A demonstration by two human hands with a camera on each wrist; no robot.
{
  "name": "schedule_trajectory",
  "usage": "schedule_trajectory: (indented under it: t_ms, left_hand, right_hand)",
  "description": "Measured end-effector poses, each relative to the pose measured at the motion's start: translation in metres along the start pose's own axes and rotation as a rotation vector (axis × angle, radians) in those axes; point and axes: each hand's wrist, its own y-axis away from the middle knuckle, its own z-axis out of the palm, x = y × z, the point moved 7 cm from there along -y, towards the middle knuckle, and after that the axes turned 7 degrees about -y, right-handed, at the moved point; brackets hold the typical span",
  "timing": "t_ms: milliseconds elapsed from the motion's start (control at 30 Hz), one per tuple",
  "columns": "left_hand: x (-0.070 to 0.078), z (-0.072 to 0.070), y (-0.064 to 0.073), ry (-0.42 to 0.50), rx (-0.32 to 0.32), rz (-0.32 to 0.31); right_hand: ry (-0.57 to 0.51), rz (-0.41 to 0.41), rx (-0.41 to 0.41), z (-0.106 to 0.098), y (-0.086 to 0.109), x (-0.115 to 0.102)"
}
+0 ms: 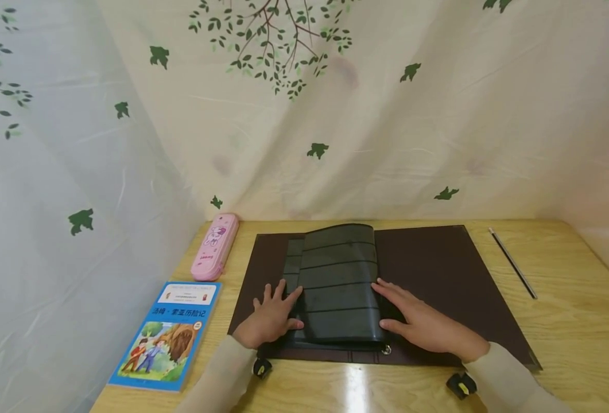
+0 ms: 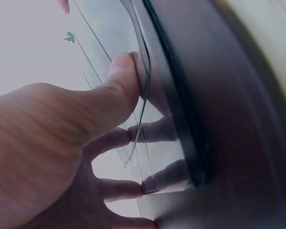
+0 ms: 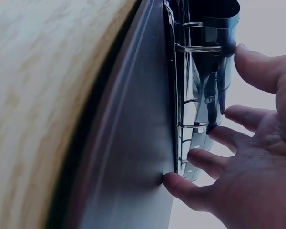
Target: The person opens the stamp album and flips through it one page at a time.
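An open ring binder (image 1: 422,275) with a dark brown cover lies on the table. Its black pocket sheets (image 1: 339,287), several strips across, bulge upward in the middle. My left hand (image 1: 269,320) has its fingers spread over the left edge of the sheets; in the left wrist view, its thumb (image 2: 119,78) lies against a glossy sheet's edge. On the other side, my right hand (image 1: 418,321) touches the curved right side of the sheets with extended fingers. The right wrist view shows metal rings (image 3: 200,48) passing through the sheets' holes, with the fingertips beside them.
To the left, a blue picture-covered book (image 1: 165,338) lies on the wooden table (image 1: 583,327), with a pink pencil case (image 1: 215,246) behind it. A dark pencil (image 1: 512,264) lies right of the binder. A leaf-patterned curtain (image 1: 366,126) hangs behind the table.
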Motion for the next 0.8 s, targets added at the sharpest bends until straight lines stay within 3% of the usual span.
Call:
schedule_trajectory:
  t_ms: [167, 533, 800]
  left_hand:
    - [-0.001, -0.004, 0.004, 0.029, 0.002, 0.015]
    - [-0.008, -0.011, 0.013, 0.054, -0.018, 0.120]
    - [-0.015, -0.013, 0.012, 0.082, 0.015, 0.111]
  right_hand:
    - [0.019, 0.013, -0.006, 0.003, -0.003, 0.001]
    - [0.004, 0.072, -0.067, 0.004, -0.007, -0.001]
    - [-0.022, 0.054, -0.045, 0.002, -0.007, 0.001]
